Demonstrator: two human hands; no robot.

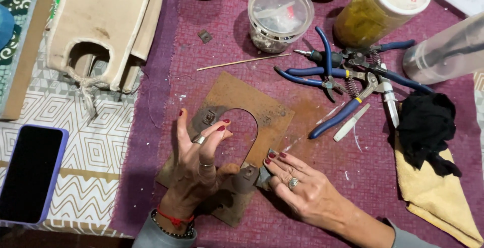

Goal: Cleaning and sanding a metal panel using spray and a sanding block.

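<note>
A matt, rust-brown board (252,104) lies on rough purple cloth (322,197), near glossy blue-handled metal pliers (348,84).

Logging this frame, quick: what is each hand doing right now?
Left hand: open, fingers spread over the brown board, holding nothing.
Right hand: fingertips pinch a small grey piece at the board's edge.

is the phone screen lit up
No, the phone lying on the patterned cloth to the left of the left hand shows a plain black screen.
</note>
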